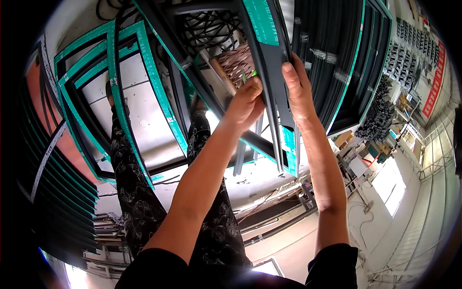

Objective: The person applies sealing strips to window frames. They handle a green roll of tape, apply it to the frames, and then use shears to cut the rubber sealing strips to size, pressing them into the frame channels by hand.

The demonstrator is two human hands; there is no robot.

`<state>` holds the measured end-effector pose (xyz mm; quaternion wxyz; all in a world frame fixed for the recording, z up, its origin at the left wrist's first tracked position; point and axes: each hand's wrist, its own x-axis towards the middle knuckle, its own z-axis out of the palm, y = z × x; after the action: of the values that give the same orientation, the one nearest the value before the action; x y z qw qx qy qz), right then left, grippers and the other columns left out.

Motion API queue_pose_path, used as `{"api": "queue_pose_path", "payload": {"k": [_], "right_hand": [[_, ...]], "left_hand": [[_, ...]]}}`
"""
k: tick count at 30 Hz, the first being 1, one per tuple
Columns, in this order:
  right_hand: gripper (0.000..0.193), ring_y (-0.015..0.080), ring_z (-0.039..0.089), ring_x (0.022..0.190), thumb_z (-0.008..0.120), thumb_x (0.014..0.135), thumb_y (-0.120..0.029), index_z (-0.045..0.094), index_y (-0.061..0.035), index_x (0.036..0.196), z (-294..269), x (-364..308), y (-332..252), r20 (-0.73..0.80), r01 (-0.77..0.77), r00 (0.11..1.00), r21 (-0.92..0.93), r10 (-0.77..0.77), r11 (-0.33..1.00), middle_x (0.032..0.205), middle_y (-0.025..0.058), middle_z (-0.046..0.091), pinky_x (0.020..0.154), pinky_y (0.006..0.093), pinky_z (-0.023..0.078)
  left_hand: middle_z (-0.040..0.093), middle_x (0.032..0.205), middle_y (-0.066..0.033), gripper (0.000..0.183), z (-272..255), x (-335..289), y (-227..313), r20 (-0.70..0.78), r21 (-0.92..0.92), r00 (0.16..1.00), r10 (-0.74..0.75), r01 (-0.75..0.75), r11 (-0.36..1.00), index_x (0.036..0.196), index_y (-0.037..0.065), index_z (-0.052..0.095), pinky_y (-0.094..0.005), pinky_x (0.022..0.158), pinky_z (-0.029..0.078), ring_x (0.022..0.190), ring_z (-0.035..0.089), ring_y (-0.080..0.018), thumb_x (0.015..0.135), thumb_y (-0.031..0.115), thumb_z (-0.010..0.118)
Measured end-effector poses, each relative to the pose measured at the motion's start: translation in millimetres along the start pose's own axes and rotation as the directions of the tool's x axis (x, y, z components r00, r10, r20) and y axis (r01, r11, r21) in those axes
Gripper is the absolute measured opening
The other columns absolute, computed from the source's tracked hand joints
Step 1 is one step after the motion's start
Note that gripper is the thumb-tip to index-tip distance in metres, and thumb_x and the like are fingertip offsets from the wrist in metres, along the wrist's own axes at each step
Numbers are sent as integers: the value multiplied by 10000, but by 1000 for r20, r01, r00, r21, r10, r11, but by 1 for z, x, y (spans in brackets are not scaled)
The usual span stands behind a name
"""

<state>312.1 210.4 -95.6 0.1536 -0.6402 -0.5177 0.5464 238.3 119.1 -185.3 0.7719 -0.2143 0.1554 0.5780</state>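
while the left hand (246, 102) bunches its grip together, the right hand (301, 95) clamps a black frame (273, 65).

Held frame (275, 60): smooth blk, semi-matt; metal or plastic, can't tell. Teal film (262, 21) on it: thin plastic, slight sheen. Stacked frames (332, 26): matt blk, w/ glossy clear plastic tape (323, 56). Trousers (127, 166): matt cloth. Floor (132, 72): smooth, shiny.

white characters run along the broad green film (261, 21) on the held dark frame (278, 65). smaller white print lines the green-filmed frames (155, 86) at left. white characters also stand on a red banner (435, 81) at far right; a white strip (49, 158) bears marks too small to read.
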Motion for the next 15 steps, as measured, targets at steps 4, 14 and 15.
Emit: {"api": "queue_pose_path", "payload": {"k": [4, 14, 15], "right_hand": [[783, 147, 498, 1059, 643, 870, -578, 461, 13, 1350, -3, 0, 4, 40, -19, 999, 49, 18, 999, 1163, 70, 557, 942, 277, 385], [816, 145, 508, 1016, 648, 848, -611, 468, 16, 1337, -4, 4, 4, 6, -11, 1000, 27, 11, 1000, 1098, 60, 556, 912, 279, 400], [815, 144, 512, 1006, 647, 847, -613, 471, 15, 1334, -4, 4, 5, -1, -10, 1000, 26, 10, 1000, 1088, 59, 557, 903, 279, 405]], "left_hand": [[622, 1017, -49, 365, -6, -23, 12, -135, 98, 988, 77, -64, 993, 1133, 35, 587, -316, 926, 458, 956, 588, -162, 989, 365, 525], [615, 1178, -23, 454, -16, -5, -14, -72, 2, 989, 133, -133, 991, 1266, 48, 577, -368, 1026, 424, 1028, 571, -177, 938, 361, 593], [613, 1189, -27, 444, -17, -3, -13, -75, 4, 988, 133, -133, 991, 1264, 49, 578, -370, 1037, 418, 1031, 571, -176, 944, 356, 588]]}}
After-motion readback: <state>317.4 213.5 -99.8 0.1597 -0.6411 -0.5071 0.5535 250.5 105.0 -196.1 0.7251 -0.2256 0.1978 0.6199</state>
